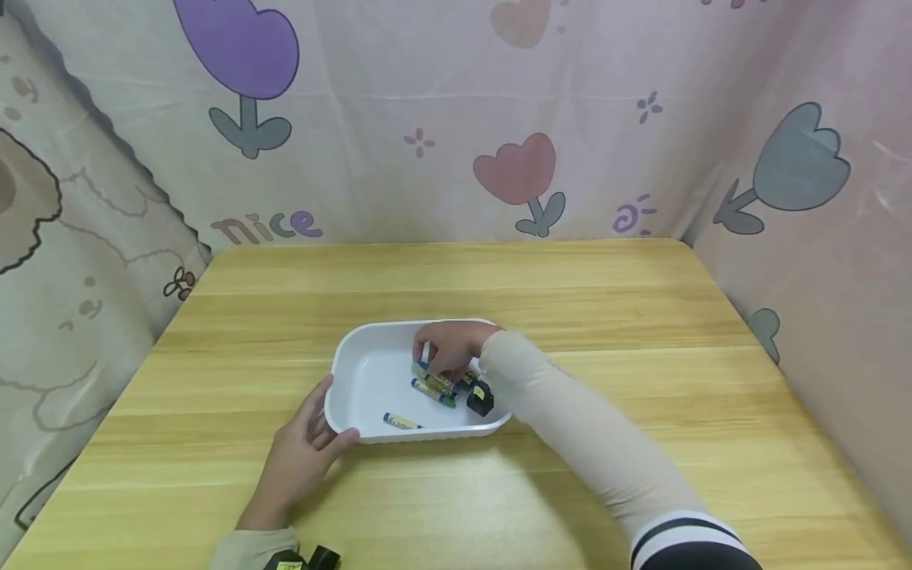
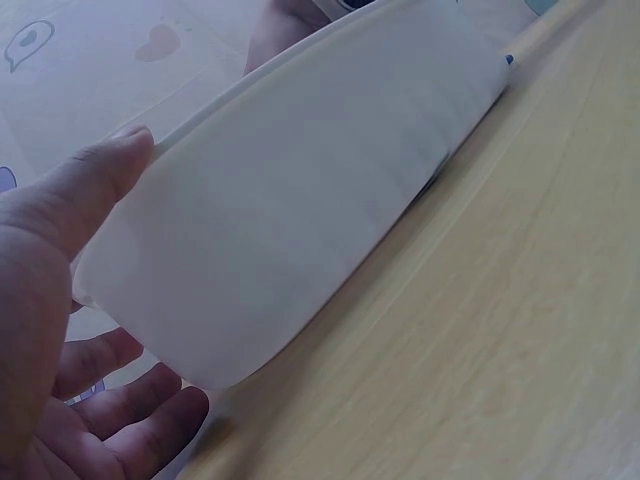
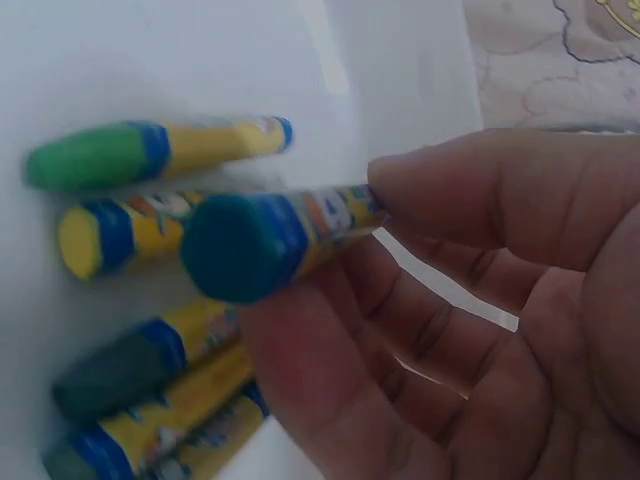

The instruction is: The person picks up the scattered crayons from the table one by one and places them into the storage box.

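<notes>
A white plastic tray [image 1: 378, 372] stands on the table with several crayons in yellow-and-blue wrappers. My left hand [image 1: 302, 455] grips its near left corner, the thumb [image 2: 110, 175] against the near wall and the other fingers curled around the end. Inside the tray, my right hand [image 1: 456, 344] pinches a teal-ended crayon [image 3: 240, 245] between thumb and finger. Beneath and beside it lie a green crayon [image 3: 95, 157], a yellow crayon [image 3: 85, 240] and dark green ones [image 3: 115, 370]. One crayon [image 1: 402, 421] lies apart near the front wall.
The tray rests on a wood-grain table [image 1: 235, 348]. Patterned cloth [image 1: 370, 119] hangs behind and at both sides. A black wrist camera [image 1: 480, 398] on the right wrist covers part of the tray's right end.
</notes>
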{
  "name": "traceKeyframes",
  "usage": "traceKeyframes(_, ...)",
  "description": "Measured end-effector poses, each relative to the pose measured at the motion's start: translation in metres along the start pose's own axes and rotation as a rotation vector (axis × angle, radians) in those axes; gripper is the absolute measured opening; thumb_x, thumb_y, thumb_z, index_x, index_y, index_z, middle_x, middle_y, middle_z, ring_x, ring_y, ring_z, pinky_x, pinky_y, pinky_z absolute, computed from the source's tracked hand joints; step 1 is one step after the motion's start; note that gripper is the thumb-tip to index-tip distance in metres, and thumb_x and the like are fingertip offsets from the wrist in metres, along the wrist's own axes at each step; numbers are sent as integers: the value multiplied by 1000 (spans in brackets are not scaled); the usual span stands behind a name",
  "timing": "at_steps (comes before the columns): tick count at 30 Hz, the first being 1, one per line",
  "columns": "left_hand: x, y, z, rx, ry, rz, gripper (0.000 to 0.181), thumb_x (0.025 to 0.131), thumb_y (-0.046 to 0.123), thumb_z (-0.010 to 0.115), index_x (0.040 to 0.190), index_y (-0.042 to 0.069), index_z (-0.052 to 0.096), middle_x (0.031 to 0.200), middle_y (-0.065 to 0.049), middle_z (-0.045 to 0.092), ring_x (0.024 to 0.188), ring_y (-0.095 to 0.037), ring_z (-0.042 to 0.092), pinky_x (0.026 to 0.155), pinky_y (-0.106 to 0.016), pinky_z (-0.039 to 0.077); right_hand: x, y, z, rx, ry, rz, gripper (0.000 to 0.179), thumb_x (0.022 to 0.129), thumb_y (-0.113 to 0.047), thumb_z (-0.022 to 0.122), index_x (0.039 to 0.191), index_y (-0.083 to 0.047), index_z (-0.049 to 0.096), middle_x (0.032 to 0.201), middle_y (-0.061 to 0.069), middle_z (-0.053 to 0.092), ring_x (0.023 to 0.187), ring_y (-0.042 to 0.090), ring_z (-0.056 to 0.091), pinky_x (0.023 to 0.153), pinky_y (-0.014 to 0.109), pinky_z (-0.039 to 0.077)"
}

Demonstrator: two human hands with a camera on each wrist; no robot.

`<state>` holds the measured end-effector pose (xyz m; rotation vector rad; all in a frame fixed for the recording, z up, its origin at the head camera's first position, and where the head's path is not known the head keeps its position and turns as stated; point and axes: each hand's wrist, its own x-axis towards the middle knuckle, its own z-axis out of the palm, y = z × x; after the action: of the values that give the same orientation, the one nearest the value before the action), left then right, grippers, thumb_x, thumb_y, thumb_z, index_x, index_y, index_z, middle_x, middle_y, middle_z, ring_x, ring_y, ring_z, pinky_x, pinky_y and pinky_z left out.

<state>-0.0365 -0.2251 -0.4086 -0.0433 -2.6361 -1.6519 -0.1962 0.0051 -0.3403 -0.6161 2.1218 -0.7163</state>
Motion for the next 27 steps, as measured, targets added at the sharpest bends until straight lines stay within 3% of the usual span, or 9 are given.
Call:
traceKeyframes(7, 0, -1, 0, 16, 0, -12, 81, 80, 27, 71, 145, 30, 21, 144, -19, 28, 118, -30, 46, 86, -24, 48, 7, -3, 11, -95, -28, -10, 24, 81, -1, 64, 100, -14, 57, 90, 6, 57, 64, 17, 62, 56, 26, 57)
traceKeyframes(14, 0, -1, 0, 8, 3, -11, 81, 80, 26, 71, 144, 30, 22, 144, -18, 28, 118, -30, 45, 86, -25, 48, 8, -5, 16, -84, -25, -17, 24, 81, 1, 64, 100, -12, 56, 86, 7, 58, 58, 16, 61, 54, 26, 57)
traceKeyframes(22, 0, -2, 1, 19, 2, -8, 82, 80, 27, 71, 145, 29, 21, 143, -19, 28, 117, -31, 46, 86, -25, 48, 6, -8, 17, -114, -10, 0, 23, 83, -2, 63, 102, -14, 57, 87, 6, 57, 62, 15, 60, 55, 24, 56)
traceKeyframes(27, 0, -1, 1, 11, 4, -6, 82, 79, 28, 71, 145, 29, 22, 143, -19, 28, 118, -30, 46, 86, -24, 48, 0, -9, 11, -56, 4, 5, 28, 81, -1, 63, 105, -12, 55, 92, 8, 57, 66, 20, 62, 56, 27, 57)
